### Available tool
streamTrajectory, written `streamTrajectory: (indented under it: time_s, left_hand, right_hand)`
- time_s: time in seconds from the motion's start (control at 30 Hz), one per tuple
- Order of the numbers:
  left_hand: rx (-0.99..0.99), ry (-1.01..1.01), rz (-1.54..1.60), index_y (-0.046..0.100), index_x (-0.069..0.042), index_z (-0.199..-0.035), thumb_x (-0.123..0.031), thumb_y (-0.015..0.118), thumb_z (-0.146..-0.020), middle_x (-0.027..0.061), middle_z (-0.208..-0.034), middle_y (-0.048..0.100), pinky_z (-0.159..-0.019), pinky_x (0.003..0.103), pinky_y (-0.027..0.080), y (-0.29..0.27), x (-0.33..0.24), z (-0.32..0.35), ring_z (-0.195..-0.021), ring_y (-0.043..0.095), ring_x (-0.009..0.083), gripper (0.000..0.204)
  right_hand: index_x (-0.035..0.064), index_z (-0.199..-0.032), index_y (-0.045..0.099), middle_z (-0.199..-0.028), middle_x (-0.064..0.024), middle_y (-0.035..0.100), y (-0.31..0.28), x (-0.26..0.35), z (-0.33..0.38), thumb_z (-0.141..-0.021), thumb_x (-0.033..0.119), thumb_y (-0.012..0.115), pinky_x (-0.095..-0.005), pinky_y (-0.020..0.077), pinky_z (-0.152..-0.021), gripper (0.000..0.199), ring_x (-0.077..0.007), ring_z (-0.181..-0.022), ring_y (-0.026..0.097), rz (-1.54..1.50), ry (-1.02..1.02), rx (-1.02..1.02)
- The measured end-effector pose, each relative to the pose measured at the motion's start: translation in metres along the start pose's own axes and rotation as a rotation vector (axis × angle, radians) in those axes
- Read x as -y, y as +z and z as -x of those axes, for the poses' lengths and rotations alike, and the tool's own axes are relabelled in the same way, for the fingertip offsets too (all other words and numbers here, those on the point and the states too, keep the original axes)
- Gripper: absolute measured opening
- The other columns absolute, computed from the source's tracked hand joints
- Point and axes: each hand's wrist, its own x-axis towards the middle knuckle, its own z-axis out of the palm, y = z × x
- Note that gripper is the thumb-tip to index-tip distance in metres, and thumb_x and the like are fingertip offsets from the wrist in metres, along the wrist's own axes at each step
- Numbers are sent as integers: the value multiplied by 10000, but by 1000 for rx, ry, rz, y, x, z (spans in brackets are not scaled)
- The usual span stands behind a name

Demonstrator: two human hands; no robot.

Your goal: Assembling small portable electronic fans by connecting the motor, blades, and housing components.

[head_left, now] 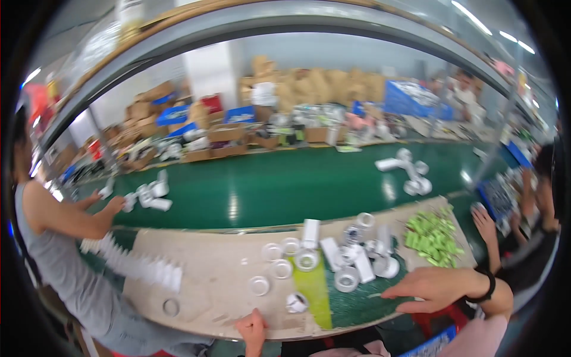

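My left hand (253,329) is closed at the near edge of the worktable, and whatever it may hold is hidden. Stretched out over the dark green mat (357,306), my right hand (437,288) has its thumb and fingers apart. A small pale strip (374,295) lies just beyond its fingertips. Past that hand is a cluster of white round and box-shaped plastic parts (347,278). A lone white round part (297,303) sits by the yellow-green sheet (314,291), between my hands. Several white rings (259,285) lie to its left.
Bright green small pieces (436,238) are heaped at the right. A row of white parts (151,271) lines the left side. Behind runs a green conveyor belt (279,184) carrying more white parts (409,172). One person (59,250) works at left, another (526,226) at right.
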Motion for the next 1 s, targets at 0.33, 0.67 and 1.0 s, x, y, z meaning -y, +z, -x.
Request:
streamTrajectory:
  time_s: [0.33, 0.67, 1.0]
  left_hand:
    - [-46, 192, -199, 390, -13, -539, -89, 566, -848, -1, -483, 343, -426, 290, 250, 19, 3, 3, -467, 295, 87, 363]
    - [-76, 191, -319, 379, -25, -510, -110, 574, -846, -26, -470, 333, -417, 277, 245, 24, 16, -2, -464, 284, 68, 398]
    - [-148, 173, -352, 357, -27, -478, -150, 589, -851, -53, -436, 302, -403, 270, 225, 27, 22, -3, -442, 264, 54, 456]
  right_hand:
    - [29, -1225, 477, -975, -132, 635, -38, -62, 64, -898, 292, 518, -337, 478, -762, 421, -247, -871, 614, -165, 327, -18]
    - [80, -1053, 622, -851, -101, 659, -87, -333, 74, -714, 114, 633, -344, 500, -708, 340, -233, -799, 632, 32, 891, -612]
    - [210, -1071, 604, -1115, -117, 532, -43, -436, 15, -654, 175, 683, -497, 374, -874, 426, -332, -1073, 481, 771, 877, -469]
